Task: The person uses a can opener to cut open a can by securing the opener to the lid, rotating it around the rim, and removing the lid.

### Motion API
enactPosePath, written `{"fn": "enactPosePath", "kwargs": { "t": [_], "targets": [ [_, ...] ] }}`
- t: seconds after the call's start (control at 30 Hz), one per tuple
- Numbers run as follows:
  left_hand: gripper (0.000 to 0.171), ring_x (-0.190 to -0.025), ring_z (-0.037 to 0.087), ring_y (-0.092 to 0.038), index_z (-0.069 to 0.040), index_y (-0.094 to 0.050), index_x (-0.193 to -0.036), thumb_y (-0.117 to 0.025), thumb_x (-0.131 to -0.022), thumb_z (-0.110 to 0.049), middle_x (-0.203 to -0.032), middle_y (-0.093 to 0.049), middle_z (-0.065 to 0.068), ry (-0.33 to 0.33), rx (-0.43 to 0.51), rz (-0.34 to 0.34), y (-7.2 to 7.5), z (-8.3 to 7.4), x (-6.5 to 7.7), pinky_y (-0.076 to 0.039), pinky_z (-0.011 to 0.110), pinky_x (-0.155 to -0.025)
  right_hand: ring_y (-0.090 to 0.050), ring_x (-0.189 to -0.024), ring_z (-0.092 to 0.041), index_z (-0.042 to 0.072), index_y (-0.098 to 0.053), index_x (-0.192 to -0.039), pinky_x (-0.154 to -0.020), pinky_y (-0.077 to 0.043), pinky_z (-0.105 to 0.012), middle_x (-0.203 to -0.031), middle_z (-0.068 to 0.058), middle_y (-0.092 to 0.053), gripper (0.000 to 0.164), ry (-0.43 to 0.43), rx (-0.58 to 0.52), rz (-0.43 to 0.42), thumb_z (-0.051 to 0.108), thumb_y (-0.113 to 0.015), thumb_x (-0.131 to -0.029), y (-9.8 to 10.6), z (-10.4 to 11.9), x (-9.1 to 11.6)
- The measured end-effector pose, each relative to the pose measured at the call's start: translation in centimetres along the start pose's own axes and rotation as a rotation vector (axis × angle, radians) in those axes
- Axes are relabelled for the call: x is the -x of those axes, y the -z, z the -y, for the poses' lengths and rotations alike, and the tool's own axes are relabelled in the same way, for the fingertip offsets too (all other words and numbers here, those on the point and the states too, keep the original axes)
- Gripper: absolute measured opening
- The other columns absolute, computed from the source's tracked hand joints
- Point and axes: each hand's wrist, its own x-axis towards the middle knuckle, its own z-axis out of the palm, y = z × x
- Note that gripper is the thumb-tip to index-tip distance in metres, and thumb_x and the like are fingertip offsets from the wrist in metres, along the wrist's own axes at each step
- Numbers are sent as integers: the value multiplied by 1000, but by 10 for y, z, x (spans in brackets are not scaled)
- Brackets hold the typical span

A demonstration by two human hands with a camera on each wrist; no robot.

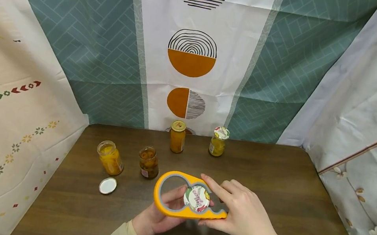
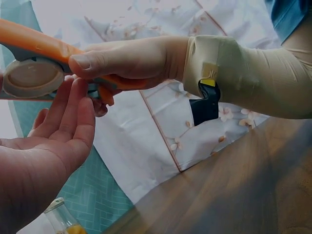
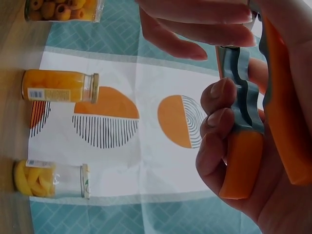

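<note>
My right hand (image 1: 246, 208) grips the handles of an orange jar opener (image 1: 181, 213) with a grey ridged lining. A white patterned jar lid (image 1: 197, 198) sits in the opener's smaller ring, and the left wrist view shows its pale underside with no jar attached. Below the opener my left hand (image 1: 163, 213) is palm up. Its extended fingers (image 2: 73, 114) reach up right beside the lid, without curling round it. In the right wrist view, the right hand's fingers wrap one orange handle (image 3: 243, 163).
On the brown table (image 1: 256, 174) stand an uncovered jar of yellow fruit (image 1: 111, 159) and an uncovered jar of olives (image 1: 149, 164). A white lid (image 1: 108, 185) lies nearby. Behind them are a gold-lidded orange jar (image 1: 177, 138) and a pattern-lidded jar (image 1: 219, 142), close to the curtain.
</note>
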Motion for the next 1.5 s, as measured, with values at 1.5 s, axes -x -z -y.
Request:
{"fn": "enactPosePath", "kwargs": {
  "t": [1.5],
  "targets": [
    [55, -119, 12, -66, -14, -62, -140, -64, -104, -55, -131, -73, 0, -47, -99, 76, 0, 3, 0, -52, 30, -102, -52, -87, -3, 29, -57, -156, -72, -46, -19, -96, 17, -58, 104, -10, -89, 26, 75, -89, -69, -3, 5, 0]
  ]
}}
